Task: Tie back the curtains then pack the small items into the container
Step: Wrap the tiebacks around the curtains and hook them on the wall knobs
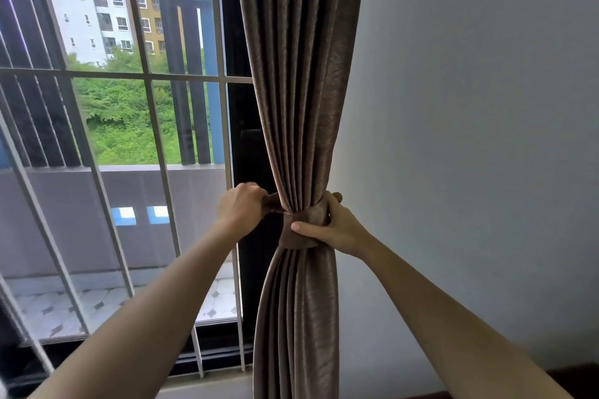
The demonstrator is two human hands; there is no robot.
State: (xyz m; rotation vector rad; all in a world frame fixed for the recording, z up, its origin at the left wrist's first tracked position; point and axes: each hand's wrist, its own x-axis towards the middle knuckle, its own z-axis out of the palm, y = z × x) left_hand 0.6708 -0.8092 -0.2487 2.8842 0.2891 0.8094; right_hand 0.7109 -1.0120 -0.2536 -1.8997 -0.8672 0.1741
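I am cinching the brown curtain (299,100) at its waist, where it is hanging against the wall (470,139) just right of the barred window (107,74). My left hand (241,209) is closing its grip around the loose end of the tie-back band (296,232), pulling it out to the left; my right hand (335,230) is clamping the wrapped band against the gathered folds, thumb pressing across the front, fingers curling behind.

I am judging the slip as the main risk: if either grip is easing before the band is fastened, the wrap is likely to loosen and the pleats spill open. How the band fastens is hidden behind my hands. Pulling unevenly could also drag the band down the bundle.

The cloth is looking thick and faintly crinkled, falling in long rounded pleats, fanning above and below the pinch. The band is a flat strip of matching fabric. No container or small items are showing here.
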